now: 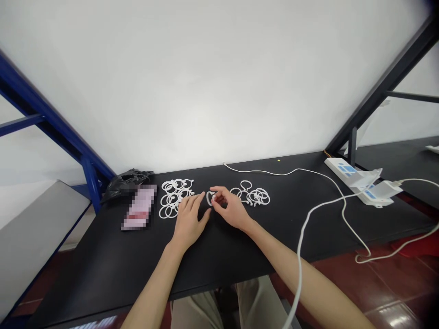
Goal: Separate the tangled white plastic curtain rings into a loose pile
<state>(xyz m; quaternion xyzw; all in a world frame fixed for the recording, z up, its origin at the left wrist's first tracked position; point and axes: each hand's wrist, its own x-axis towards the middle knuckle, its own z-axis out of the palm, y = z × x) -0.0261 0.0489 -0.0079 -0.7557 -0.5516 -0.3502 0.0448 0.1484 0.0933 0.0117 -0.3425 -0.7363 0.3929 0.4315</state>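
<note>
A white ring-like piece (208, 198) is pinched by the right hand (229, 208), the left hand (189, 221) is spread and released beside it, the grip is flanked by a left ring pile (171, 199) and a right ring pile (258, 197), and black tabletop (226, 253) is exposed nearward to the edge.

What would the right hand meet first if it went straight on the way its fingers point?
Past the white piece at the right hand, probably the left hand, though depth is unclear.
</note>
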